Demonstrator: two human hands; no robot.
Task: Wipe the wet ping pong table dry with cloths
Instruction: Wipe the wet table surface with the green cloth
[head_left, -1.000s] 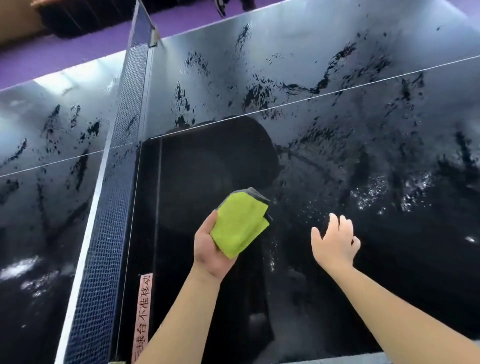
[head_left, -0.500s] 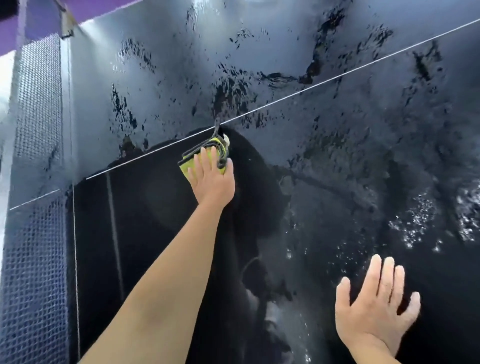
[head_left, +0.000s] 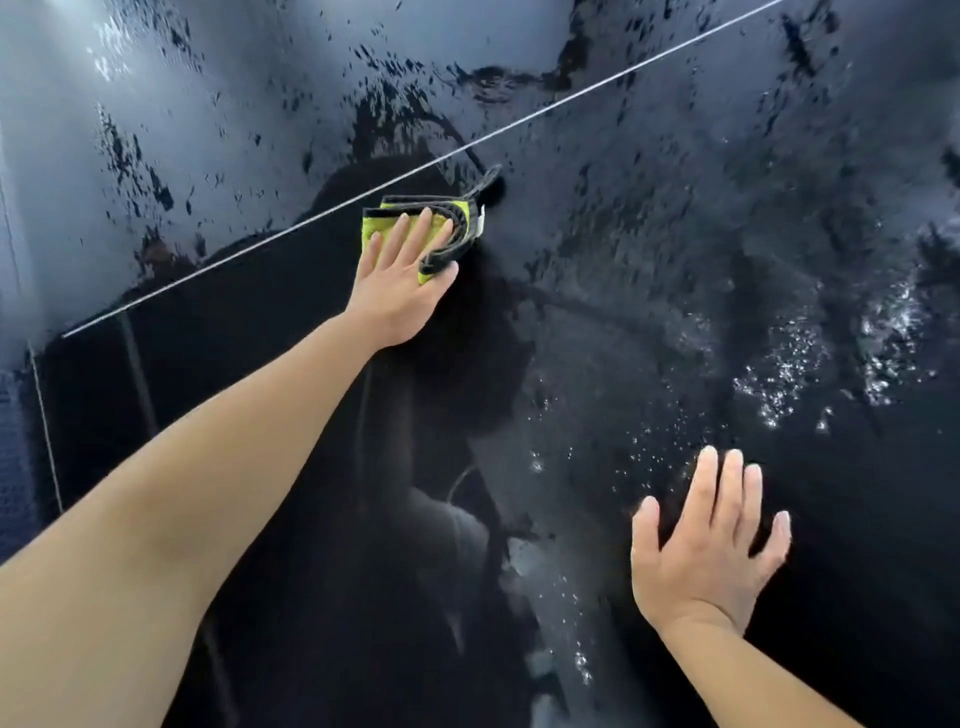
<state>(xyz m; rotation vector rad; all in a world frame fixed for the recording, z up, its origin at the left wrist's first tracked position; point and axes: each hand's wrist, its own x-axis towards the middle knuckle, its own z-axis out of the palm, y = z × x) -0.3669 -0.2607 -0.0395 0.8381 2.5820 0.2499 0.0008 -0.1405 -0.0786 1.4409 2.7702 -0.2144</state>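
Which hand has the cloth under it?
The left hand, fingers flat on the yellow-green cloth by the white line; the right hand is bare.

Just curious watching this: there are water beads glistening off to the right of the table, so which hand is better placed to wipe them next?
Probably the left hand: it presses the green cloth flat. The right hand is nearer the droplets but holds nothing.

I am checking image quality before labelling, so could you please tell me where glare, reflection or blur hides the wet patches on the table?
Head view: pale glare washes the table at upper left; the person's dark reflection covers the centre below the cloth; droplets glint at right; the left hand pressing the cloth looks sharp, the right hand slightly soft.
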